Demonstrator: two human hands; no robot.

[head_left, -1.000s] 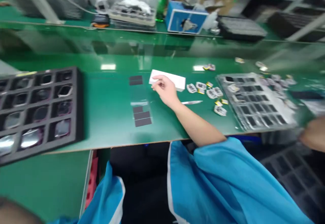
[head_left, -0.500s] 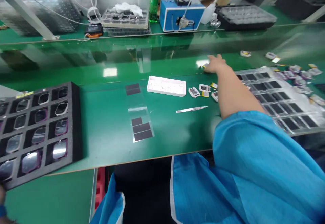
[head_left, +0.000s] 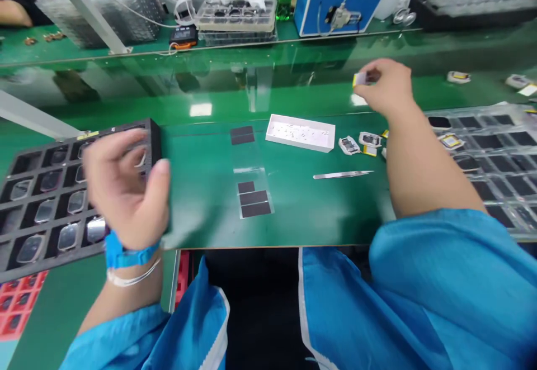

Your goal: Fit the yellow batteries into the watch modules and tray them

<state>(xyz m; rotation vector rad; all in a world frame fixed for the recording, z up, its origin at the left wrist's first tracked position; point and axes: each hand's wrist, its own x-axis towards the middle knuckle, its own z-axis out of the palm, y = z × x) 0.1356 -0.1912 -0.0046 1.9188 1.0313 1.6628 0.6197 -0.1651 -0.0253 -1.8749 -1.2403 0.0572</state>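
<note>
A person's right hand (head_left: 388, 88) held a small yellow-edged piece (head_left: 358, 79) at two o'clock over a green counter (head_left: 201, 174), its grip narrow, thumb and fingers pinching the piece's side. The piece was probably light, thin and fairly stiff, its pale face perhaps slippery and easily dented, so best taken by its edges. At nine o'clock the left hand (head_left: 128, 191), blurred, was loosely open with nothing visible in its grip, overlapping a black foam tray (head_left: 156, 135); contact could not be told. Tweezers (head_left: 342, 175) lay at three o'clock.
</note>
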